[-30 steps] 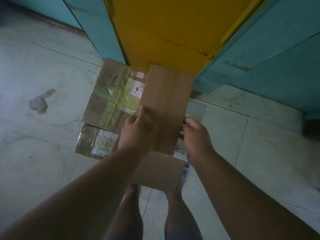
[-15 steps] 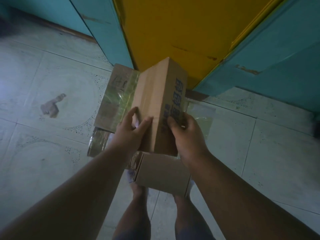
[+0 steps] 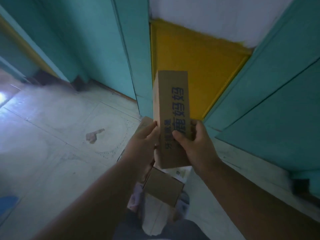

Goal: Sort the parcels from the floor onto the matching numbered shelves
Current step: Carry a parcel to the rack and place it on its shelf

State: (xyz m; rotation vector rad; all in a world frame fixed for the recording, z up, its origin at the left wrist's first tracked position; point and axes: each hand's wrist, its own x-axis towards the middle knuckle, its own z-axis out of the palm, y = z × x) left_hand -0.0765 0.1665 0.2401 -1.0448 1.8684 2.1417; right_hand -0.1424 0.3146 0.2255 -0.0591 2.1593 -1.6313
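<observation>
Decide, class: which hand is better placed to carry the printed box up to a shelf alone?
Probably the right hand: its fingers and thumb wrap the printed box, while the left hand only steadies its side edge.

floor (image 3: 52,153): pale tiles, brown stain (image 3: 94,135) | small cardboard box (image 3: 163,187) and other parcels lying on it

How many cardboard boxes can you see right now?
3. A tall printed box gripped by both hands, a small box on the floor below it, and a box corner showing behind the left hand. More may be hidden underneath.
</observation>
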